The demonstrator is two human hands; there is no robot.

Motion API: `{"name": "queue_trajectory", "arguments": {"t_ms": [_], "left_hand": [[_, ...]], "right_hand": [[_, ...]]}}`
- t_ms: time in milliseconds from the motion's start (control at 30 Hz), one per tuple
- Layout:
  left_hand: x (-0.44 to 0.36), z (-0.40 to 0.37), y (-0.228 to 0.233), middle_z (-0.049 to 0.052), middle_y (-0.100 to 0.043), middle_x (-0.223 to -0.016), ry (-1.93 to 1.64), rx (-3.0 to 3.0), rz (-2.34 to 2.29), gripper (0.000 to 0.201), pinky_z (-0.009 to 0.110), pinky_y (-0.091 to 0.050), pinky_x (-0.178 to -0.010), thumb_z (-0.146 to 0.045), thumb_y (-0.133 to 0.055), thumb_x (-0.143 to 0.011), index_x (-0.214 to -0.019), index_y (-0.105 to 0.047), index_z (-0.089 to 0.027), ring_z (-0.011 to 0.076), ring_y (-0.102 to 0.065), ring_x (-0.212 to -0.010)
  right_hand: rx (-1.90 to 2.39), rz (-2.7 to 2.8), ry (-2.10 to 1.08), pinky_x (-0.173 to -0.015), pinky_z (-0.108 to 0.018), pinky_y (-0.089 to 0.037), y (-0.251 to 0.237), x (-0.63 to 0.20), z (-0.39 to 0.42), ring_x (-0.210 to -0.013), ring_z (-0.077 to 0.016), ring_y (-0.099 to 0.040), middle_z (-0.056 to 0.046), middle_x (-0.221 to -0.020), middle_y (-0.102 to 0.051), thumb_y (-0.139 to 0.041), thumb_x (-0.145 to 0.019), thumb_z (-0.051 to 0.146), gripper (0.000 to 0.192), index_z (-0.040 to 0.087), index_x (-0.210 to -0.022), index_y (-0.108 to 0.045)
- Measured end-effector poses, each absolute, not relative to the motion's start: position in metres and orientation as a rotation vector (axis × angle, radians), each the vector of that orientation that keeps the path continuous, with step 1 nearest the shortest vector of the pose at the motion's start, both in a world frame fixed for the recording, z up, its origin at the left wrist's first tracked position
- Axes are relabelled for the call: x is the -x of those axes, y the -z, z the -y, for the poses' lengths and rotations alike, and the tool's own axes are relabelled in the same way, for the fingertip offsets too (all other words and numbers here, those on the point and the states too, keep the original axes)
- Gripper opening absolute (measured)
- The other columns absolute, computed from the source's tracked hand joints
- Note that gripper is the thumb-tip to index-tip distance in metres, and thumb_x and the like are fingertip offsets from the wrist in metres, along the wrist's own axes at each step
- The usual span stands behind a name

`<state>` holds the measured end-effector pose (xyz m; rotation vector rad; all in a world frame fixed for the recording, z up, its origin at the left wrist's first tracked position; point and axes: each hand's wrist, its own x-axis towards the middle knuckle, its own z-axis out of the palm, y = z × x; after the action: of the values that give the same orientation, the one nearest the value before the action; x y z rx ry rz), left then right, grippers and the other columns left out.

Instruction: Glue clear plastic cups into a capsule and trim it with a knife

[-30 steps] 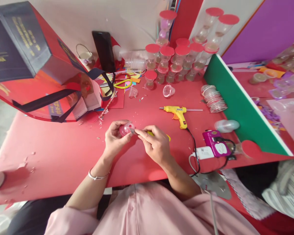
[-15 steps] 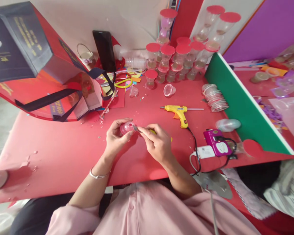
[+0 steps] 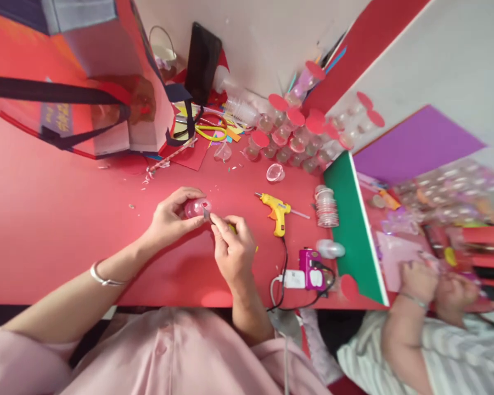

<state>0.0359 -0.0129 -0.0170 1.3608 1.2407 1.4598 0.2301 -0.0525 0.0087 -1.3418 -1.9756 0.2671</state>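
Observation:
My left hand (image 3: 173, 216) is closed round a small clear plastic cup (image 3: 192, 208), which looks pink against the red table. A small opening shows in the cup's end facing my right hand. My right hand (image 3: 234, 244) grips a utility knife (image 3: 206, 213) close behind its pointed metal blade. The blade tip is at the cup's opening, near my left thumb. Bits of yellow handle show behind my right fingers; the rest is hidden by the hand.
A yellow glue gun (image 3: 278, 213) with its cord lies to the right. Hourglass-like cup stacks (image 3: 295, 134) stand behind. Stacked cups (image 3: 326, 206) lie by a green divider (image 3: 354, 219). A large red bag (image 3: 107, 66) is at the left. Beyond the divider a co-worker's hands (image 3: 420, 282) are busy.
The view has turned to the right, bringing a co-worker's arms into sight. My hands keep their hold on the cup and knife, with the blade still at the opening.

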Motion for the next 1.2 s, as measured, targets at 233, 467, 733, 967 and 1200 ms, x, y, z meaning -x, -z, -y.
{"name": "queue_trajectory", "arguments": {"t_ms": [233,467,733,967,1200], "left_hand": [[-0.037,0.012,0.017,0.012,-0.08,-0.11,-1.482,-1.406,-1.182,0.04,0.036,-0.063,-0.092,-0.032,-0.093,-0.071,-0.109,-0.084,-0.021,0.0286,-0.076,-0.103],[-0.037,0.011,0.018,0.012,-0.08,-0.109,-1.529,-1.408,-1.139,0.038,0.036,-0.064,-0.089,-0.031,-0.09,-0.073,-0.109,-0.084,-0.021,0.0278,-0.078,-0.1],[-0.037,0.013,0.012,0.012,-0.079,-0.103,-1.529,-1.413,-1.092,0.031,0.034,-0.064,-0.084,-0.027,-0.09,-0.072,-0.102,-0.084,-0.02,0.0259,-0.076,-0.093],[-0.039,0.013,0.016,0.012,-0.078,-0.108,-1.537,-1.461,-1.151,0.036,0.035,-0.062,-0.09,-0.03,-0.09,-0.074,-0.108,-0.081,-0.02,0.0264,-0.077,-0.098],[-0.036,0.012,0.017,0.012,-0.078,-0.11,-1.518,-1.521,-1.205,0.034,0.038,-0.061,-0.093,-0.027,-0.085,-0.076,-0.109,-0.08,-0.021,0.0271,-0.076,-0.101]], "right_hand": [[1.313,1.966,-0.254,-0.085,-0.027,-0.059,-0.006,-0.232,0.052,-0.096,-0.0147,-0.07,-0.008,-0.105,-0.069,-0.059,-0.109,0.025,0.03,0.029,-0.131,-0.08],[1.276,1.953,-0.305,-0.084,-0.028,-0.06,-0.004,-0.232,0.052,-0.095,-0.0159,-0.07,-0.009,-0.106,-0.068,-0.06,-0.108,0.025,0.031,0.03,-0.131,-0.08],[1.336,1.924,-0.218,-0.083,-0.028,-0.06,-0.003,-0.238,0.046,-0.092,-0.0165,-0.071,-0.009,-0.103,-0.068,-0.058,-0.108,0.025,0.031,0.028,-0.13,-0.081],[1.255,1.89,-0.191,-0.078,-0.025,-0.06,-0.005,-0.237,0.045,-0.093,-0.016,-0.071,-0.009,-0.105,-0.068,-0.06,-0.107,0.023,0.031,0.028,-0.13,-0.08],[1.288,1.968,-0.25,-0.081,-0.028,-0.059,-0.005,-0.232,0.049,-0.092,-0.0158,-0.069,-0.009,-0.103,-0.068,-0.059,-0.108,0.027,0.03,0.029,-0.126,-0.082]]}}
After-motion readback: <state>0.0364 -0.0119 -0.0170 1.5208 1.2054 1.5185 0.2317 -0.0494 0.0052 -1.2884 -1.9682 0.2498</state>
